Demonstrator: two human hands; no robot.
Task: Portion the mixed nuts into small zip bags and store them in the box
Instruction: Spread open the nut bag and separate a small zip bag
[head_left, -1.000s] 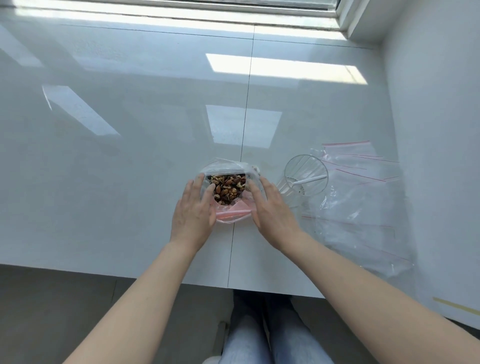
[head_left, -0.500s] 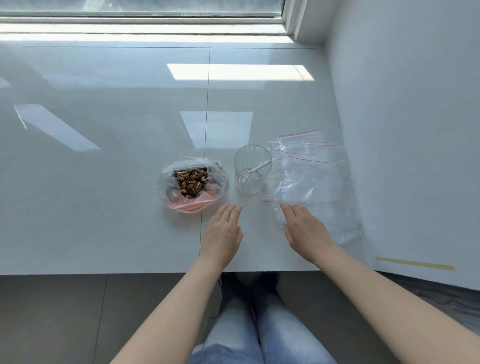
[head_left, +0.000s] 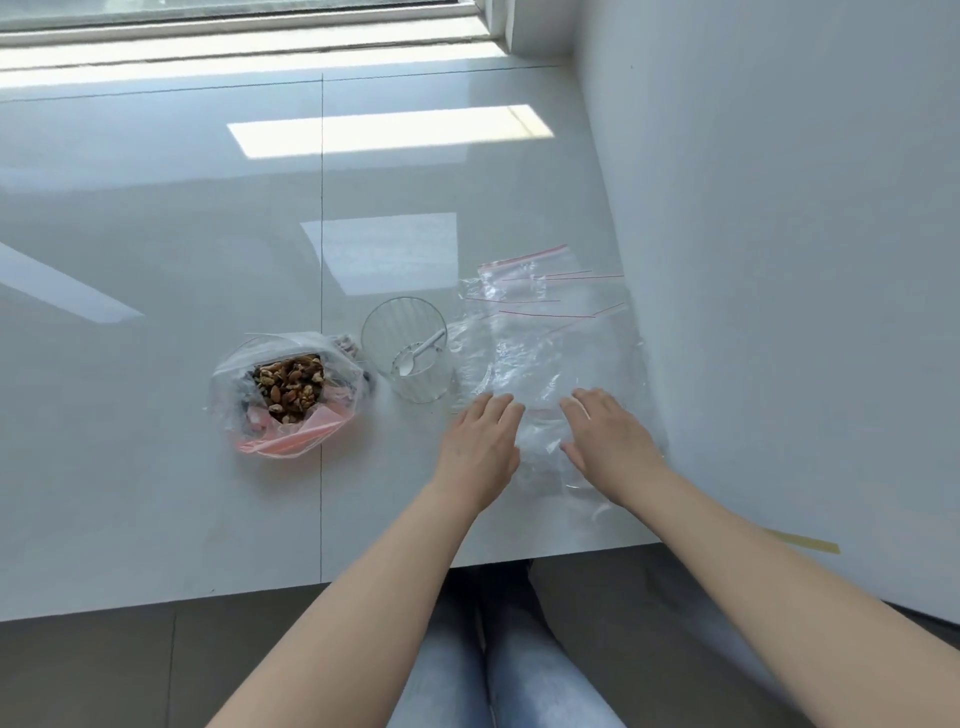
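Now both hands, left hand and right hand, hover flat with fingers straight, holding nothing, over the zip bags. Nuts sit well left. Risk: slick stacked bags, grabbing several or knocking the cup.

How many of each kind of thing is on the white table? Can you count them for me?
Big bag of mixed nuts: 1
Clear cup: 1
White spoon, standing inside the cup: 1
Pile of empty zip bags: 1 pile; they are see-through and overlap, so I cannot count the single bags
Hands: 2, the left hand and the right hand
Total: 6
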